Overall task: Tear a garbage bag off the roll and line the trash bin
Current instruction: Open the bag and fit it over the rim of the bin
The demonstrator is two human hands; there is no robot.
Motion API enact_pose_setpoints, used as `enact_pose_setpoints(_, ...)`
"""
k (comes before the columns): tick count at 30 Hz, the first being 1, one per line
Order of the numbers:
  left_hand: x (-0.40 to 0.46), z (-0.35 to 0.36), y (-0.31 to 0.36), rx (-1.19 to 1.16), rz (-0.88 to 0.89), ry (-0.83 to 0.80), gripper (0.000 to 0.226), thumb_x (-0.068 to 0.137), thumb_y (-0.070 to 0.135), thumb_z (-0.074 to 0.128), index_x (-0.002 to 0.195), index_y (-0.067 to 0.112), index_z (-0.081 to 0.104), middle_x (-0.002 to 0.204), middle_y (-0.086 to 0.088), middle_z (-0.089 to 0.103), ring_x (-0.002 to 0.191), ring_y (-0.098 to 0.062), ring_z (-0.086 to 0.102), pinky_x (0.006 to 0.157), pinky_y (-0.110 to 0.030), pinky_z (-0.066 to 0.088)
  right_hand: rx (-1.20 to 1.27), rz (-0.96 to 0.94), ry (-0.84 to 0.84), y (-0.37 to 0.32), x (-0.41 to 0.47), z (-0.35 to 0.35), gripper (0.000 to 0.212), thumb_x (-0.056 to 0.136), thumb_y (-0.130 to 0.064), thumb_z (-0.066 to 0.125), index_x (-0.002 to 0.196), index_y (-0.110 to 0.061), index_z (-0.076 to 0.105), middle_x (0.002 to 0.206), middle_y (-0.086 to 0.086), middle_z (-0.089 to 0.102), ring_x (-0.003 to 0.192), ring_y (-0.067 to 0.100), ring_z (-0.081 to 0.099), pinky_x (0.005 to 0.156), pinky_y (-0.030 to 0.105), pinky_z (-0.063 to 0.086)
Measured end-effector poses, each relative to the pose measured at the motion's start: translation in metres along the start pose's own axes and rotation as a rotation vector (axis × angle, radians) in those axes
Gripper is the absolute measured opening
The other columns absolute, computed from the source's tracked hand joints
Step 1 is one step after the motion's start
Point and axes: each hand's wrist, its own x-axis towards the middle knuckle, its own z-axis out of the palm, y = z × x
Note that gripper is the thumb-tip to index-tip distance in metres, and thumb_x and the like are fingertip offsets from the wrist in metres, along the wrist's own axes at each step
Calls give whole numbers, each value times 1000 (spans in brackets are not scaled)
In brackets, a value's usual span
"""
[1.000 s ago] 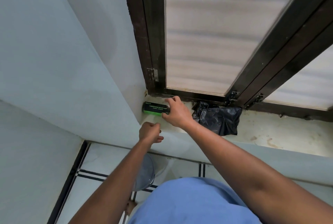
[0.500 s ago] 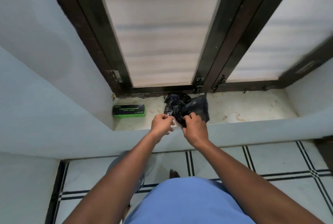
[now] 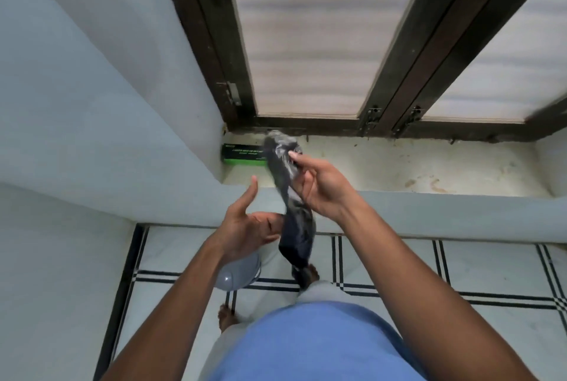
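1. I am seeing the right hand (image 3: 322, 184) pinching a crumpled black garbage bag (image 3: 291, 205), which is hanging above the floor.
2. The left hand (image 3: 245, 227) is spreading open beside it, possibly touching.
3. The green roll box (image 3: 244, 155) is lying on the sill.

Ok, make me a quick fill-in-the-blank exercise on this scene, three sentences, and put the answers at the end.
1. The right hand pinches the crumpled ____ garbage bag.
2. The green box lies on the ____, against the wall.
3. The left hand is ____, its fingers by the bag.

Missing words: black; ledge; open
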Motion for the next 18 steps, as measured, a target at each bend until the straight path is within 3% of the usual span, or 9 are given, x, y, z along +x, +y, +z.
enact_pose_setpoints(1, -14, 1, -1, -27, 2, -71, 108, 98, 84, 34, 134, -13, 66, 139, -34, 66, 130, -38, 64, 121, -53, 38, 4, -66, 134, 3, 8, 7, 15, 107, -4, 68, 121, 2, 70, 108, 17, 77, 89, 23, 80, 77, 30, 69)
enact_pose_setpoints(3, -43, 0, -7, -41, 61, -162, 58, 99, 54, 64, 120, 1, 77, 114, -17, 79, 106, -28, 75, 103, -40, 55, -68, -140, 303, 20, 15, 16, 8, 110, -2, 63, 112, 2, 70, 104, 19, 78, 84, 22, 81, 74, 28, 68)
enact_pose_setpoints(5, -67, -4, -13, -4, 132, -178, 39, 92, 26, 80, 121, 1, 75, 108, -14, 80, 97, -26, 78, 91, -37, 62, -179, -102, 300, 49, 10, 19, 13, 113, -12, 64, 117, -2, 69, 103, 14, 79, 81, 17, 79, 69, 24, 65)
enact_pose_setpoints(7, -87, -9, -13, -128, 208, -28, 27, 91, 12, 75, 117, 3, 75, 97, -10, 80, 79, -20, 79, 71, -30, 64, -305, -81, 324, 87, -2, 24, 25, 112, -29, 68, 122, -5, 70, 102, 11, 81, 76, 13, 80, 71, 26, 65)
enact_pose_setpoints(10, -113, -33, -21, -272, 278, 358, 8, 94, 12, 63, 101, 12, 66, 74, -2, 64, 43, -6, 54, 39, -17, 42, -389, -236, 518, 150, -27, 36, 33, 109, -39, 71, 113, -7, 77, 118, 19, 83, 101, 25, 82, 101, 45, 65)
enact_pose_setpoints(12, -128, -52, -34, -112, 294, 604, 7, 91, 3, 61, 89, 9, 62, 66, -10, 57, 39, -11, 49, 38, -18, 37, -486, -274, 561, 195, -54, 62, 46, 104, -54, 72, 122, -12, 74, 127, 12, 79, 111, 21, 76, 95, 36, 61)
enact_pose_setpoints(14, -139, -66, -56, 110, 272, 814, 22, 93, -11, 57, 78, 5, 59, 63, -12, 54, 46, -19, 50, 42, -23, 38, -780, -395, 609, 244, -80, 89, 72, 89, -70, 77, 141, -21, 62, 150, 0, 53, 129, 7, 60, 97, 20, 50)
enact_pose_setpoints(16, -153, -77, -76, 47, 317, 932, 26, 98, -3, 59, 73, 6, 62, 65, -12, 61, 58, -24, 56, 46, -22, 46, -1028, -572, 582, 291, -96, 111, 84, 79, -74, 80, 146, -30, 56, 152, -12, 38, 140, -5, 45, 107, 9, 42)
enact_pose_setpoints(18, -169, -92, -95, -44, 354, 978, 30, 99, 7, 63, 69, 10, 62, 71, -12, 65, 70, -28, 59, 61, -31, 51, -1087, -551, 515, 326, -104, 131, 83, 75, -77, 86, 142, -36, 59, 146, -17, 48, 134, -4, 54, 110, 17, 50)
